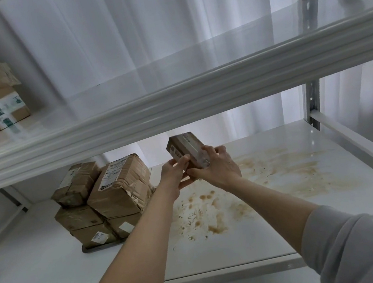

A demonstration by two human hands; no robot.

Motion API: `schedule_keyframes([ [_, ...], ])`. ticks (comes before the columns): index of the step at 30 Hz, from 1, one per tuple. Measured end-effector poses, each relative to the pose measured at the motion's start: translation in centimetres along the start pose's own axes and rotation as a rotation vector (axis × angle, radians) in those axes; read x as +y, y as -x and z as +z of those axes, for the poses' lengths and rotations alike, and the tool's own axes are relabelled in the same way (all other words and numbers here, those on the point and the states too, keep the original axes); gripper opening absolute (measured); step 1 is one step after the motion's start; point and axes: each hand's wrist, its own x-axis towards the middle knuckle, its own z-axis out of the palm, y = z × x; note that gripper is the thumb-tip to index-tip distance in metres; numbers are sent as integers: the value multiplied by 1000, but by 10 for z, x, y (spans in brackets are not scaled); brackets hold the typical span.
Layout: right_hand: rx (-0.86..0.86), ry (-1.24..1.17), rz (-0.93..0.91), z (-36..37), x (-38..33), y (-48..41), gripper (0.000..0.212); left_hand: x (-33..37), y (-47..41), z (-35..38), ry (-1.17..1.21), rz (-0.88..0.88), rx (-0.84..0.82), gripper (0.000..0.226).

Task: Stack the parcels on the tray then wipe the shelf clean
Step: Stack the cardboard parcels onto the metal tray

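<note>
Grey sleeves (361, 248) lay nearest; left hand (174, 175) and right hand (217, 168) gripped a small parcel (185, 150) above the shelf (54, 274). Stacked parcels (106, 199) sat on the tray (99, 246) at their nine o'clock, stains (250, 192) at five.

Probably a storeroom: white metal shelving (196, 85) stacked with taped parcels (114, 190).

Soft daylight through the curtain (112, 30) (sheen on upper shelf (214, 45)); held parcel (185, 150) blurred, edges bowed.
</note>
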Motion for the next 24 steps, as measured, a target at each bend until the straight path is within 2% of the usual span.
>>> schedule_keyframes([
  [2, -27, -60, 33, 4, -7, -4, 89, 7, 3, 1, -3, 52, 37, 41],
  [5, -93, -415, 160, 7, -20, -13, 83, 17, 4, -9, 24, 97, 15, 41],
  [6, -136, -565, 206, 7, -26, -16, 76, 18, 2, -15, 4, 102, 22, 41],
  [8, -221, -832, 273, 6, -40, -17, 48, 21, 2, -27, -39, 88, 50, 44],
  [10, -291, -968, 299, 7, -54, -19, 30, 25, 3, -40, -46, 56, 39, 52],
  [13, -390, -976, 334, 17, -73, -23, 33, 36, 5, -59, -38, 111, 45, 62],
  [15, -420, -937, 335, 23, -86, -27, 31, 44, 5, -76, -57, 180, 80, 59],
  [18, -354, -856, 269, 30, -109, -34, 28, 56, 5, -104, -135, 251, 172, 49],
  [21, -277, -807, 175, 43, -135, -42, 54, 66, 8, -130, -177, 294, 265, 34],
  [22, -273, -780, 158, 48, -142, -44, 55, 69, 8, -139, -192, 289, 293, 26],
  [24, -276, -714, 124, 58, -159, -45, 32, 72, 5, -158, -189, 289, 347, 20],
])
